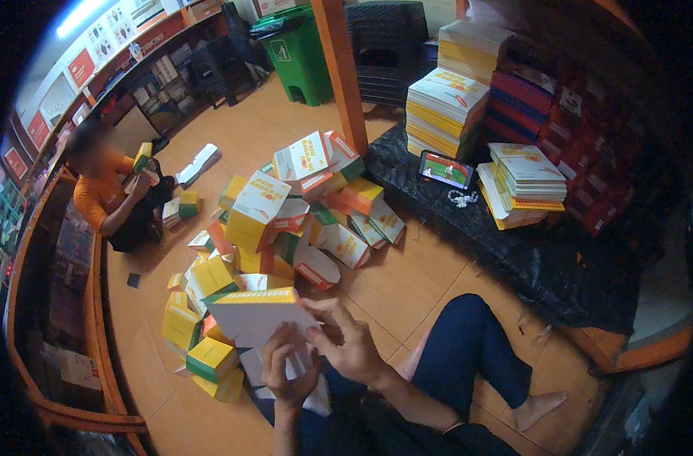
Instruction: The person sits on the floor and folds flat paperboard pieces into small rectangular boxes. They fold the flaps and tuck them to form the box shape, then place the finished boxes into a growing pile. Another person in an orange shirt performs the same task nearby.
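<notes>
Both my hands are on a small cardboard box [251, 313], its plain pale side toward me and a yellow-and-green edge along the top. My left hand [289, 368] curls its fingers against the pale side from below. At the box's right edge, my right hand [350, 342] grips with thumb and bent fingers. A white flap [297, 365] shows behind the left fingers. Just beyond lies a loose heap of folded boxes [259, 201] in white, yellow, green and orange, some of them reaching close to my left hand [289, 368].
A person in an orange shirt [99, 201] sits at the left, holding another box. On a black-covered platform [548, 258] at the right stand stacked flat cartons [449, 95] and a phone [447, 170] showing a sports field. A green bin [297, 61] stands behind an orange post [340, 76].
</notes>
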Demonstrator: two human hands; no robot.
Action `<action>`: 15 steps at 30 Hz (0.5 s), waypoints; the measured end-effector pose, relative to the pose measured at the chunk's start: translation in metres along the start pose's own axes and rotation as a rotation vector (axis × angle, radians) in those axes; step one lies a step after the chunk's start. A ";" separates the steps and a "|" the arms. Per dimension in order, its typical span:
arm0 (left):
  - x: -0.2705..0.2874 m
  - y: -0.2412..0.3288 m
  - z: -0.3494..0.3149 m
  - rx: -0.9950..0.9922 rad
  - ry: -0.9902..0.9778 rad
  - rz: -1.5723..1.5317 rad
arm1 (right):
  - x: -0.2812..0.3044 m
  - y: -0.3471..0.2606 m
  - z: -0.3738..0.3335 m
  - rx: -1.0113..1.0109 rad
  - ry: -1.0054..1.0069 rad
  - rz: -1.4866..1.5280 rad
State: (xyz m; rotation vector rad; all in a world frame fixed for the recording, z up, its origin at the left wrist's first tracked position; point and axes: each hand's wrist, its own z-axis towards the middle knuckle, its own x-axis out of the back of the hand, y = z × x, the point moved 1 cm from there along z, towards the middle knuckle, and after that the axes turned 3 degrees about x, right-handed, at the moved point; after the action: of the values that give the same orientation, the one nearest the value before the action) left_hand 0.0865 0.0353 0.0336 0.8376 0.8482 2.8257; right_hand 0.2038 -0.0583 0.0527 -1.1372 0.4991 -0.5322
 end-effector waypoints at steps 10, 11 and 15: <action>0.000 0.002 -0.005 0.567 0.230 -0.391 | -0.013 0.004 0.003 0.209 0.113 -0.214; 0.000 0.002 -0.004 0.587 0.239 -0.423 | -0.014 0.004 0.003 0.225 0.131 -0.215; 0.000 0.003 -0.003 0.609 0.245 -0.440 | -0.008 0.005 0.006 0.346 0.180 -0.304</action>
State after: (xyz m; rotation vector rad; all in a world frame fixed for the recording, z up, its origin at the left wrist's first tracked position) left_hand 0.0852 0.0314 0.0336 0.2748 1.7298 2.3182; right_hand 0.2020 -0.0472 0.0508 -0.8390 0.3710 -0.9529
